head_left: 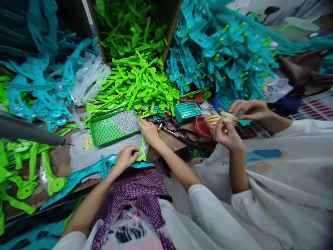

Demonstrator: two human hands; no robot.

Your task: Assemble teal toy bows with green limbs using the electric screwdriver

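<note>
My left hand (126, 157) is closed on a bright green plastic lever piece (143, 150), thumb and fingers pinching its wider end. Beneath that hand, long blue plastic pieces (97, 167) lie along the table's front edge. My right hand (148, 131) is at the right end of a green tray (114, 141), its fingers drawn together by the rim. Whatever its fingertips may hold is too small to make out. Small silvery metal parts (126, 121) fill the tray's right half; the perforated bottom shows at left.
Loose green pieces (140, 80) spill from a box behind the tray. Blue pieces are heaped at left (39, 86) and right (218, 48). A hammer (177, 134) and a teal box (187, 111) lie right. Beside me, another person's hands (229, 135) hold food. A grey tool (31, 128) juts in left.
</note>
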